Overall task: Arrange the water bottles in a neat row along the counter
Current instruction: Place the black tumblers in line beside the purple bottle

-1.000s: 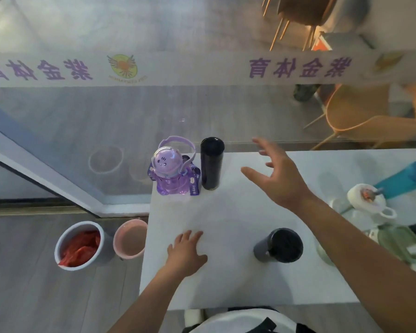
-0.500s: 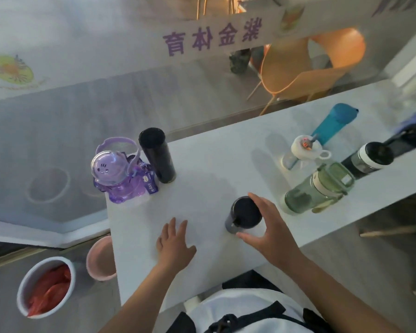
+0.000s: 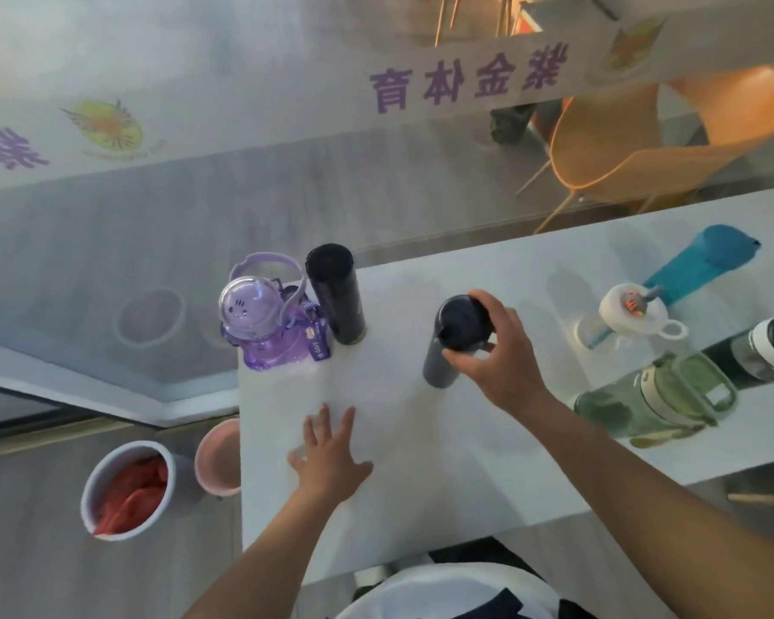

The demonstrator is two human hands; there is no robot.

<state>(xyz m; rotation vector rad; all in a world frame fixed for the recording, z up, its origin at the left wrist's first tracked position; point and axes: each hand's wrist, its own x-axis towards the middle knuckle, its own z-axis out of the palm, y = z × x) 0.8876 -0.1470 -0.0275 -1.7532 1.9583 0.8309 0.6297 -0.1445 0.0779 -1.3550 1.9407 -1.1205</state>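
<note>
On the white counter (image 3: 421, 507), a purple bottle (image 3: 269, 323) and a tall black bottle (image 3: 336, 294) stand side by side at the far left corner. My right hand (image 3: 501, 355) grips the top of a dark grey bottle (image 3: 447, 346), held upright to the right of the black one; whether it touches the counter I cannot tell. My left hand (image 3: 331, 457) lies flat on the counter, fingers spread. Further right stand a clear bottle with a white lid (image 3: 631, 310), a blue bottle (image 3: 698, 263), a green bottle (image 3: 657, 395) and a black-and-white bottle (image 3: 760, 350).
A glass wall runs along the counter's far edge, with an orange chair (image 3: 653, 140) behind it. On the floor to the left stand a white bucket with red cloth (image 3: 126, 489) and a pink bucket (image 3: 217, 457).
My right hand reached down to the dark grey bottle near the front edge, took hold of it and carried it toward the back, nearer the black bottle. My left hand stayed flat.
</note>
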